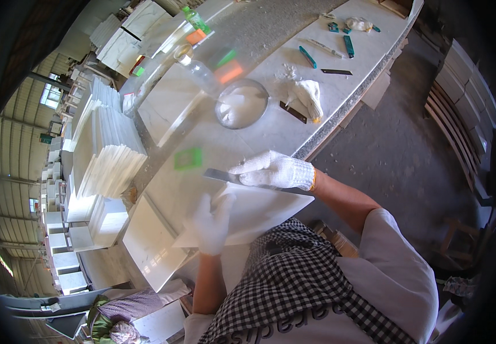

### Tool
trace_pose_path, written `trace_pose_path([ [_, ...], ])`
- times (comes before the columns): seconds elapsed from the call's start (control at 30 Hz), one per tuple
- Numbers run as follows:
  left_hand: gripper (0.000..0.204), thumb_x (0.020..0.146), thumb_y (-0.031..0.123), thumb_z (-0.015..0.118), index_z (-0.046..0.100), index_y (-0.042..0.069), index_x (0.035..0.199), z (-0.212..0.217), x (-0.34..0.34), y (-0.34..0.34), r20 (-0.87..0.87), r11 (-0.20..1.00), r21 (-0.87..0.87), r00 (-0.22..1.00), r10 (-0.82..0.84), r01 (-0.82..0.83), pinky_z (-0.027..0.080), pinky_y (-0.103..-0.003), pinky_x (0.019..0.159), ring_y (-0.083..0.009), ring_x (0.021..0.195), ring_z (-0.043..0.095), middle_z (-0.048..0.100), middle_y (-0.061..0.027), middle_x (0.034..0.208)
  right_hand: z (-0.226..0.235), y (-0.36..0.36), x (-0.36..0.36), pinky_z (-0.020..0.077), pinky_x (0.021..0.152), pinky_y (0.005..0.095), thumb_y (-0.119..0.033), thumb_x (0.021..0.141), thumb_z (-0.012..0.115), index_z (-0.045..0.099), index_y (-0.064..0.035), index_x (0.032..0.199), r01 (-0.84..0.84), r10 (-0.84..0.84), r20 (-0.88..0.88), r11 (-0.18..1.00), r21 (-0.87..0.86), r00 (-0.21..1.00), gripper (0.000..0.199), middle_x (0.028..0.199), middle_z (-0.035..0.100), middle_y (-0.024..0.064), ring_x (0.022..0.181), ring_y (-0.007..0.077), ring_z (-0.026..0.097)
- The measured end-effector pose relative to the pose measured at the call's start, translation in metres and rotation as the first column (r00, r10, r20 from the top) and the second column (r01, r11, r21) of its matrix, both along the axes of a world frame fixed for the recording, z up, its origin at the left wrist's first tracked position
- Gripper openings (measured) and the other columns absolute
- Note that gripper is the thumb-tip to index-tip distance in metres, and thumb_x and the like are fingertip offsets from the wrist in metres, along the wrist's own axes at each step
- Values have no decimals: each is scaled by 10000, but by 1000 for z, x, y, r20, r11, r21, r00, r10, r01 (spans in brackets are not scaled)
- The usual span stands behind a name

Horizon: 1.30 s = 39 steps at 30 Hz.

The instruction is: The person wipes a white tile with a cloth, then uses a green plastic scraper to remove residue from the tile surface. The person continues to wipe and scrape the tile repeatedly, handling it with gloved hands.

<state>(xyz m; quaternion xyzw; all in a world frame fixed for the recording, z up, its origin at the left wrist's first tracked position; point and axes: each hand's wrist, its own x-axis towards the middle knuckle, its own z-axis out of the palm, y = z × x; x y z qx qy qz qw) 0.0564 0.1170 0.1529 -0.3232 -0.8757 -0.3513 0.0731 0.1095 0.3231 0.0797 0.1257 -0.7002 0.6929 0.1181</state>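
Both my hands wear white knitted gloves. My right hand [273,170] is closed around a flat grey metal blade [216,174], whose free end sticks out to the left. The blade lies along the far edge of a white stone tile [268,207], which is tilted in front of my checked apron. My left hand [212,222], smeared by motion, grips the tile at its left side, thumb and fingers around the edge. Beyond the blade, a bright green block [188,159] lies on the white worktop [170,172].
A round metal bowl of white powder or paste [241,104] stands ahead. Beside it are a clear bottle [197,71], an orange block [228,71] and a crumpled glove [307,97]. Teal cutters [348,47] and dark blades [336,72] lie farther off. Stacked tiles [107,149] stand left.
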Motion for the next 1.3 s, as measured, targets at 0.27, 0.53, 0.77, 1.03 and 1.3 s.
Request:
trace_pose_path([
  [0.27, 446, 792, 192, 767, 395, -8, 645, 4, 5, 3, 95, 998, 65, 995, -2, -4, 298, -339, 482, -160, 571, 265, 278, -105, 601, -8, 0, 1, 502, 915, 348, -298, 963, 598, 646, -39, 1223, 1, -1, -15, 1000, 18, 1000, 370, 1180, 682, 142, 1048, 251, 655],
  [0.53, 438, 788, 183, 761, 395, -12, 647, 2, 2, -1, -7, 1000, -14, 1000, -14, 14, 299, -343, 483, -176, 558, 273, 292, -119, 593, -2, 3, 4, 485, 922, 321, -294, 943, 660, 643, -10, 1244, -75, 92, 170, 992, -102, 981, 414, 1193, 682, 129, 1075, 196, 622],
  [0.77, 440, 792, 196, 758, 398, -11, 644, 4, 6, -2, 14, 1000, 13, 1000, -16, 16, 305, -349, 484, -187, 555, 276, 305, -127, 587, -2, -4, 6, 462, 967, 339, -284, 965, 627, 629, -30, 1252, -53, 60, 98, 996, -74, 993, 383, 1203, 662, 122, 1112, 217, 602],
  [1.03, 448, 805, 221, 752, 398, -8, 651, 1, 0, -3, -21, 999, -45, 1000, -21, 20, 308, -354, 492, -202, 563, 277, 311, -133, 598, -1, -10, 1, 466, 934, 353, -286, 991, 573, 617, -35, 1197, -11, 15, 107, 999, -36, 994, 328, 1099, 652, 142, 1040, 248, 616],
  [1.3, 440, 808, 352, 798, 525, 36, 668, -7, -7, -8, -160, 996, -80, 986, -41, 29, 361, -337, 446, -172, 473, 373, 438, -83, 541, -4, -8, -3, 465, 944, 346, -299, 996, 560, 608, -42, 1232, 2, -3, 18, 998, 57, 1000, 352, 1146, 648, 129, 1068, 241, 612],
])
